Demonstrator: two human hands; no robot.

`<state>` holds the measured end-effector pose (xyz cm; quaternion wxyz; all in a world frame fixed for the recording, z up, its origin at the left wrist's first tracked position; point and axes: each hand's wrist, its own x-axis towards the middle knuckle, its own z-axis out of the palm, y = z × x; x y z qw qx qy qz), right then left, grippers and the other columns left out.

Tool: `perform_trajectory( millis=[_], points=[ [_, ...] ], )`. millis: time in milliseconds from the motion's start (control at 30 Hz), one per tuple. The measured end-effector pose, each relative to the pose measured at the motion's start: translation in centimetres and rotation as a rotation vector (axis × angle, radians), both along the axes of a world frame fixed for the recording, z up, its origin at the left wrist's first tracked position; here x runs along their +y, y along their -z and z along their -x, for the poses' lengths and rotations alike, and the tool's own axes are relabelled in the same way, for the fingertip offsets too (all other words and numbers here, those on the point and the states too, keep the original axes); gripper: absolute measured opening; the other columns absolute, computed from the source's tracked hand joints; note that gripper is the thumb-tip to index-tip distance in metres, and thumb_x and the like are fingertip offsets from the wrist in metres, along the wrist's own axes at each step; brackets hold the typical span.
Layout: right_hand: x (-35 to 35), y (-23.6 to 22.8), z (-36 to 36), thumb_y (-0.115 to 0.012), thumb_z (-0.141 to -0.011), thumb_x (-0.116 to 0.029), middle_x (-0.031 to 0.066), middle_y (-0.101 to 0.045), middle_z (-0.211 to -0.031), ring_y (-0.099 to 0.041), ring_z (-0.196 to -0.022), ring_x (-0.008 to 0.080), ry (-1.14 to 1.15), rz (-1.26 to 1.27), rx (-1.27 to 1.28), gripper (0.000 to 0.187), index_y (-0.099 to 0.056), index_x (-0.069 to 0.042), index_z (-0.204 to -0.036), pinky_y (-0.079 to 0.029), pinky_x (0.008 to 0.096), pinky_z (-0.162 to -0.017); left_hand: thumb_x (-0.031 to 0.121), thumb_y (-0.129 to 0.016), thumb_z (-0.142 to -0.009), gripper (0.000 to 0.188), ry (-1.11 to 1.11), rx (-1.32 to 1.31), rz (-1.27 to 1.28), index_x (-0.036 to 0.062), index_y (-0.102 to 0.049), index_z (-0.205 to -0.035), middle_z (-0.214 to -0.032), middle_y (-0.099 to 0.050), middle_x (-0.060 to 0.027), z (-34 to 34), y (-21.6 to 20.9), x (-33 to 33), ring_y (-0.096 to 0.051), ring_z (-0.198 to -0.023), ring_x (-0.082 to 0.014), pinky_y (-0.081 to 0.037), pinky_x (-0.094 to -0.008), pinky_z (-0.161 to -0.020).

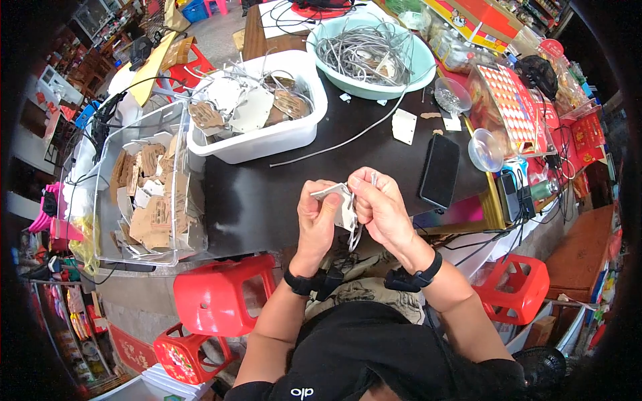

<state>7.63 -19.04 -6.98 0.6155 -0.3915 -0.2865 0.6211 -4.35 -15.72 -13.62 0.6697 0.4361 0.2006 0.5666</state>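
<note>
In front of my chest, just above the table's near edge, my left hand (317,220) grips a small white card (345,208) between thumb and fingers. My right hand (380,206) is closed at the card's right side, pinching a thin grey cord (354,239). Part of that cord hangs below the card. How cord and card join is hidden by the fingers. Beyond the hands, another grey cord (321,153) trails across the dark table (251,194) from a turquoise basin (374,89) heaped with cords. A similar white card (404,127) lies further right.
A white tub (257,154) holds cards and cords. To its left, a clear bin (177,227) contains brown and white card pieces. A black phone (440,170), a clear bowl (486,150) and a dish of small metal pieces (453,99) are at right. Red stools (214,294) stand below.
</note>
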Motion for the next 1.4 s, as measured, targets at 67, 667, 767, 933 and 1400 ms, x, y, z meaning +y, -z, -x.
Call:
perform_trajectory(
  millis=[67,667,767,933,1400],
  points=[
    [-0.1,0.1,0.5,-0.055,-0.094,-0.018,-0.0073,-0.044,-0.06,-0.032,-0.046,-0.0002,0.082,-0.003,-0.126,0.016,-0.056,-0.005,-0.084,-0.024,0.0189,-0.04,0.014,-0.063,-0.092,0.014,-0.039,0.052,-0.047,0.0069,-0.051,-0.094,-0.093,-0.057,-0.0009,0.2,0.5,-0.1,-0.051,-0.084,-0.0079,-0.041,-0.0232,-0.077],
    [-0.8,-0.6,0.1,-0.057,-0.093,-0.017,-0.0074,-0.045,-0.061,-0.033,-0.046,-0.0009,-0.005,0.109,0.006,0.014,-0.056,-0.004,-0.086,-0.023,0.018,-0.04,-0.012,-0.061,-0.082,0.014,-0.061,0.384,-0.489,-0.0003,-0.058,-0.091,-0.085,-0.065,-0.0088,2.2,-2.1,1.4,-0.061,-0.077,-0.0137,-0.048,-0.0249,-0.066],
    [-0.6,-0.2,-1.4,-0.057,-0.093,-0.016,-0.0085,-0.044,-0.061,-0.034,-0.046,-0.001,-0.114,0.118,-0.048,0.013,-0.057,-0.003,-0.09,-0.024,0.0177,-0.04,-0.002,-0.063,-0.086,0.008,0.007,0.425,-0.362,0.0013,-0.058,-0.092,-0.084,-0.064,-0.006,2.7,-2.4,1.1,-0.059,-0.077,-0.0108,-0.047,-0.0237,-0.065],
    [-0.1,-1.9,-2.8,-0.058,-0.092,-0.016,-0.0073,-0.048,-0.063,-0.036,-0.056,-0.0008,-0.284,0.024,-0.54,0.016,-0.062,-0.001,-0.087,-0.03,0.0204,-0.048,0.009,-0.065,-0.089,0.012,0.108,0.384,-0.148,0.0032,-0.056,-0.095,-0.084,-0.06,-0.0009,3.0,-2.9,0.6,-0.056,-0.078,-0.0068,-0.045,-0.0212,-0.066],
    [-1.2,0.0,-0.2,-0.054,-0.092,-0.013,-0.0037,-0.054,-0.071,-0.045,-0.065,0.0019,-0.005,0.035,-0.423,0.015,-0.058,-0.001,-0.084,-0.038,0.022,-0.055,0.004,-0.062,-0.089,0.005,0.122,0.366,-0.301,0.0027,-0.057,-0.092,-0.087,-0.062,-0.0035,3.1,-1.5,1.1,-0.057,-0.081,-0.0102,-0.045,-0.0235,-0.073]
  ],
)
